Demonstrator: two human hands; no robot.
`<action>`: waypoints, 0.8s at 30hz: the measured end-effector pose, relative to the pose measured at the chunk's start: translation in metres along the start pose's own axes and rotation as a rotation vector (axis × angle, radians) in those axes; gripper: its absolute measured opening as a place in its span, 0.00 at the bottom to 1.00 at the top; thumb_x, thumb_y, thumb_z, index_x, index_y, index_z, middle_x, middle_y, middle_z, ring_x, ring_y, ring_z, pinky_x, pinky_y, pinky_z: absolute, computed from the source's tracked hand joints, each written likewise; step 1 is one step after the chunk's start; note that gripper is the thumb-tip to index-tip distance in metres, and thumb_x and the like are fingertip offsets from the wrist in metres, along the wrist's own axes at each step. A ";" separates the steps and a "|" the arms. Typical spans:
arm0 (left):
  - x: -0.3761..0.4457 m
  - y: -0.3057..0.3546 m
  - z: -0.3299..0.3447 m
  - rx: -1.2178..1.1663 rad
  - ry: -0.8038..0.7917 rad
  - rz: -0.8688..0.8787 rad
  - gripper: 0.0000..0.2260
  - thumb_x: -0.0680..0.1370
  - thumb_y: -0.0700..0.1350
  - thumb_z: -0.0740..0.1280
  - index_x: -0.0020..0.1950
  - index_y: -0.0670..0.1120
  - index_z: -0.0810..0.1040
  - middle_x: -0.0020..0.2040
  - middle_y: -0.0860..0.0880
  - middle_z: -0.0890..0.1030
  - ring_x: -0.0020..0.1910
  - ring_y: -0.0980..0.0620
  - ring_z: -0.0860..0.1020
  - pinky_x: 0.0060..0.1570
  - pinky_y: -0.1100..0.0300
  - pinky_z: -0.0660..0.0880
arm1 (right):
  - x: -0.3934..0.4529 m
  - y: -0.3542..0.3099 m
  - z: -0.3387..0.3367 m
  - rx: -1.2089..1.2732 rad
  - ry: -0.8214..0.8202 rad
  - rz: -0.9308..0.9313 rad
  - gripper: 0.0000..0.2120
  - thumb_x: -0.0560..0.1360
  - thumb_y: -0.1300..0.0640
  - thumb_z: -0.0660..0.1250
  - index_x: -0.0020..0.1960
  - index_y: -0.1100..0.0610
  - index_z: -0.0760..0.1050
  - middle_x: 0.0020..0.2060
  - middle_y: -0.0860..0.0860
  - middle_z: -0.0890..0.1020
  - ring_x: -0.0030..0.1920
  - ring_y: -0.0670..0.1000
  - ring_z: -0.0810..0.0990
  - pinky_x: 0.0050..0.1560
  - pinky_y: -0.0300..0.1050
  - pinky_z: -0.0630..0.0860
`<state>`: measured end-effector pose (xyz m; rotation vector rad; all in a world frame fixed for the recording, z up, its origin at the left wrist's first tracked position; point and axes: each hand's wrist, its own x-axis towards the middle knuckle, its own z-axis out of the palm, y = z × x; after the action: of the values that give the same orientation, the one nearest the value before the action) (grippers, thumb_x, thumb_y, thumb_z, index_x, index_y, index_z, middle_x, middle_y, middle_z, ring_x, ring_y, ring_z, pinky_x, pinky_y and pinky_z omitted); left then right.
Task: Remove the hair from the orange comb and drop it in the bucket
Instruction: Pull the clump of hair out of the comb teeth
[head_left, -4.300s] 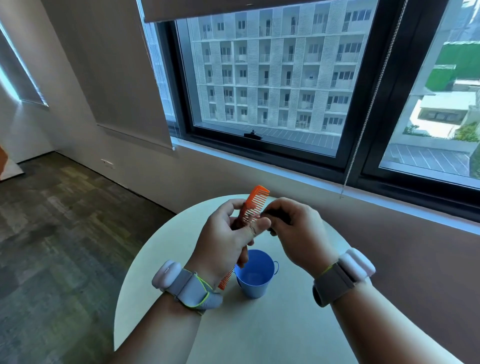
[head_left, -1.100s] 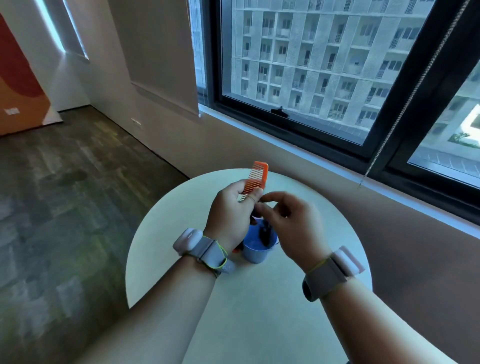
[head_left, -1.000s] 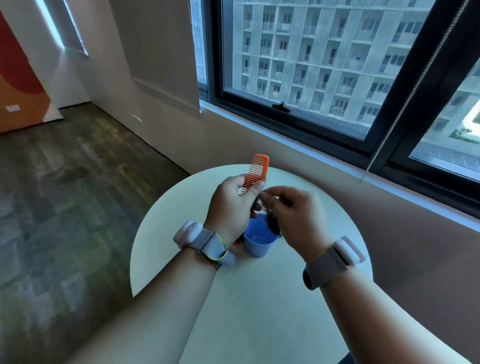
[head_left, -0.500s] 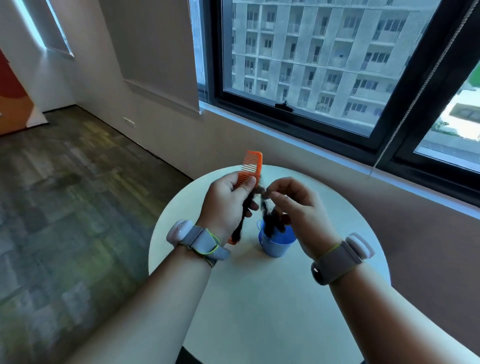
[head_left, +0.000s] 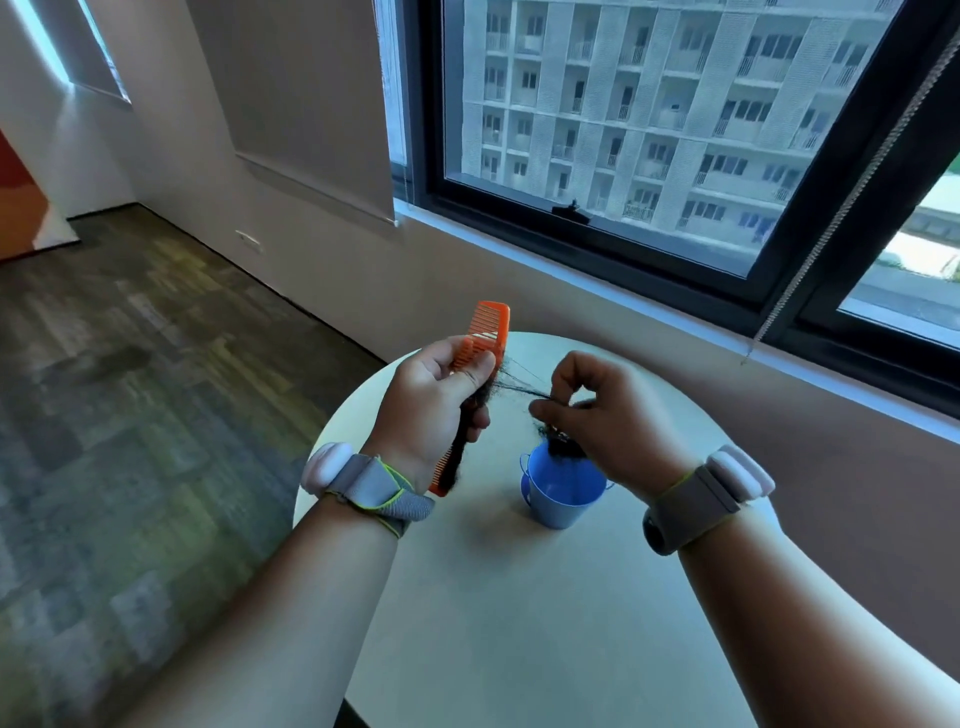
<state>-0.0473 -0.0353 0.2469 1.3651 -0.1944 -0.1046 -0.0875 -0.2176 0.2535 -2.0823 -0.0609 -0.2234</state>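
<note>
My left hand (head_left: 434, 408) grips the orange comb (head_left: 488, 327) upright above the round table, its top teeth showing above my fingers and its lower end sticking out below my palm. Dark hair (head_left: 460, 452) clings along the comb's lower part. My right hand (head_left: 605, 415) pinches a clump of dark hair (head_left: 558, 441) right above the small blue bucket (head_left: 558, 493). Thin strands stretch from that clump back to the comb.
The pale round table (head_left: 519, 597) carries the bucket near its middle. A wall with a large window (head_left: 649, 130) runs just behind the table, with a blind cord (head_left: 831, 218) hanging at the right. Grey carpet floor (head_left: 130, 389) lies to the left.
My right hand has pulled the hair clump away from the comb to the right, over the bucket, stretching strands between them. My left hand with the comb stays raised.
</note>
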 end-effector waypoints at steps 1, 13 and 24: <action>0.003 -0.001 0.001 0.015 0.007 0.010 0.01 0.78 0.43 0.70 0.48 0.48 0.82 0.32 0.47 0.76 0.27 0.48 0.73 0.27 0.59 0.69 | 0.004 0.004 -0.001 -0.024 0.008 0.002 0.16 0.71 0.64 0.73 0.34 0.52 0.68 0.34 0.52 0.78 0.31 0.53 0.75 0.37 0.47 0.72; 0.020 -0.004 0.013 0.228 -0.004 0.092 0.08 0.74 0.43 0.75 0.51 0.50 0.80 0.32 0.52 0.79 0.29 0.51 0.75 0.31 0.56 0.72 | 0.029 -0.019 -0.005 -0.006 -0.006 -0.047 0.12 0.75 0.41 0.69 0.50 0.48 0.82 0.47 0.44 0.83 0.44 0.46 0.82 0.48 0.50 0.80; 0.016 -0.010 0.021 0.518 0.043 0.138 0.09 0.82 0.51 0.64 0.49 0.49 0.81 0.25 0.53 0.75 0.22 0.56 0.71 0.28 0.62 0.68 | 0.030 -0.010 -0.007 -0.010 0.211 -0.080 0.05 0.72 0.59 0.75 0.38 0.52 0.82 0.28 0.47 0.80 0.32 0.51 0.79 0.40 0.53 0.79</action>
<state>-0.0358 -0.0603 0.2428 1.8622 -0.2918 0.0991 -0.0600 -0.2198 0.2708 -2.0568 -0.0154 -0.4915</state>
